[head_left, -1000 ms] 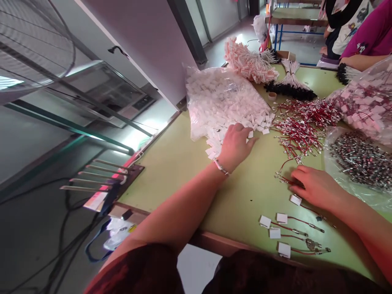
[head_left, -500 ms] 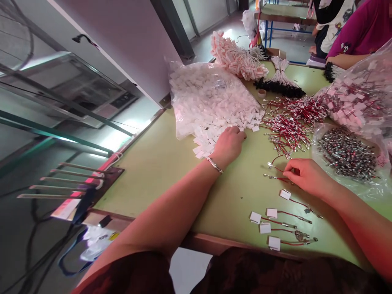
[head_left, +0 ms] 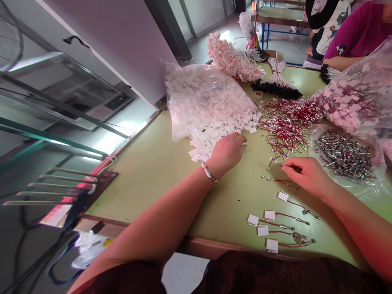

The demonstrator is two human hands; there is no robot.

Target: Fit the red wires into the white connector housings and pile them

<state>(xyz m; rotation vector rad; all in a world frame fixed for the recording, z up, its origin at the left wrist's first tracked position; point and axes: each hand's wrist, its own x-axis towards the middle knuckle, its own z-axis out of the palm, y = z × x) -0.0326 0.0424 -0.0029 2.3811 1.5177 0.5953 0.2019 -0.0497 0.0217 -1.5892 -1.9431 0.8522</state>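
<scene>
My left hand [head_left: 227, 153] is closed around a small white plastic piece, just off the edge of the heap of white pieces [head_left: 211, 110] that spills from a clear bag. My right hand [head_left: 304, 173] pinches a short red wire [head_left: 273, 160] with a metal terminal, lifted slightly off the green table [head_left: 159, 163]. Another loose red wire [head_left: 274, 179] lies just left of that hand. The pile of red wires [head_left: 288, 122] lies beyond it. Several finished wires with white pieces [head_left: 277, 228] lie in a row near the table's front edge.
A clear bag of metal parts [head_left: 343, 157] sits at the right, another bag of red-and-white assemblies [head_left: 355, 102] behind it. Bundles of white and black wires [head_left: 275, 79] and pink-white bundles [head_left: 234, 61] lie at the back. A person in a magenta shirt [head_left: 358, 34] sits far right.
My left hand has drawn back from the white heap with a piece in it. My right hand has lifted a red wire off the table.
</scene>
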